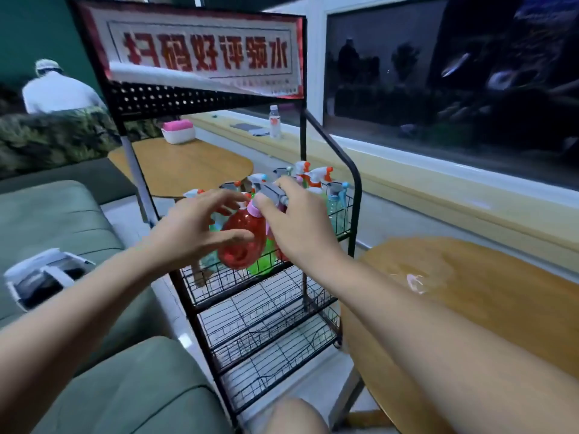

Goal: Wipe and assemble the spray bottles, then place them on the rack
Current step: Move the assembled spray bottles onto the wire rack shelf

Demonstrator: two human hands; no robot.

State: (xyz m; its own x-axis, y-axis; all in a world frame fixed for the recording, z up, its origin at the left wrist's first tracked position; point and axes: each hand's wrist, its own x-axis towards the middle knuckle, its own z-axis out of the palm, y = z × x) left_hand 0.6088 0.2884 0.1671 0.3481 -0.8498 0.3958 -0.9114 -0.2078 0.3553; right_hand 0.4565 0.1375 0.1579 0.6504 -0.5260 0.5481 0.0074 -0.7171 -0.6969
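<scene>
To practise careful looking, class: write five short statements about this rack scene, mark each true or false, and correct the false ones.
1. The right hand grips the grey spray head of the red bottle. True.
2. The top basket of the rack holds no bottles. False: several spray bottles stand in it.
3. A water bottle stands on the ledge by the window. True.
4. The red bottle lies on the wooden table. False: it is held up at the rack's top basket.
5. The left hand is clenched in a fist. False: its fingers are spread beside the red bottle.
</scene>
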